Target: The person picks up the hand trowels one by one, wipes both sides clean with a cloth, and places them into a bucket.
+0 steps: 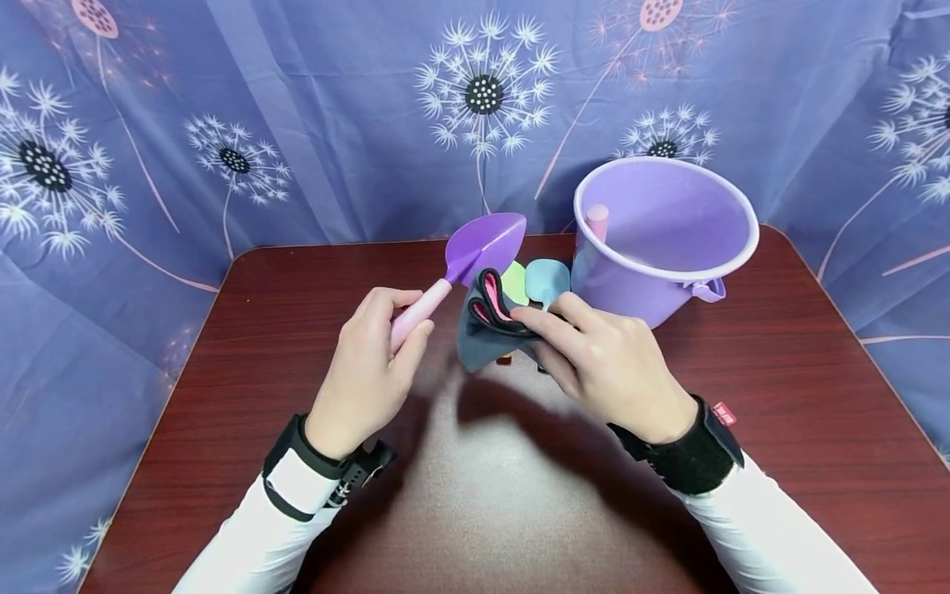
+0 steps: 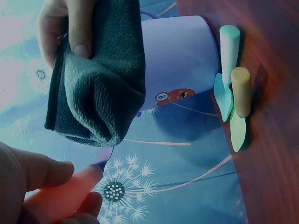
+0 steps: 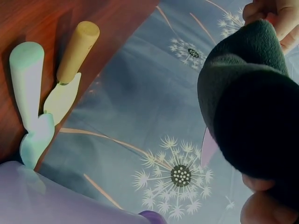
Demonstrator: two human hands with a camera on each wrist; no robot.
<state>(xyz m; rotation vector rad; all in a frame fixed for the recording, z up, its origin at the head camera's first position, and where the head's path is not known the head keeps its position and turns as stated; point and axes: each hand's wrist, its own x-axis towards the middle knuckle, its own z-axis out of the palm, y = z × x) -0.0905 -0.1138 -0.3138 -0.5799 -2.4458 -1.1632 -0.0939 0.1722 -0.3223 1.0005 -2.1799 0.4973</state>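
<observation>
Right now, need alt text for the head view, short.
Left hand holds a purple toy shovel by its pink handle, while the right hand pinches a folded grey cloth beside its blade; a purple bucket stands behind on a dark red table.

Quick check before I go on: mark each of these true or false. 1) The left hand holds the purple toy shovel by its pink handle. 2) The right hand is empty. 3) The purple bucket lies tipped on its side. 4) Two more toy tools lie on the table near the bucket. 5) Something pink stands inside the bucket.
1) True: the left hand grips the pink handle of the purple shovel.
2) False: the right hand pinches a folded grey cloth with pink edging.
3) False: the purple bucket stands upright, mouth up.
4) True: a blue tool and a green tool with a tan handle lie side by side on the table.
5) True: a pink handle leans against the bucket's inner wall.
</observation>
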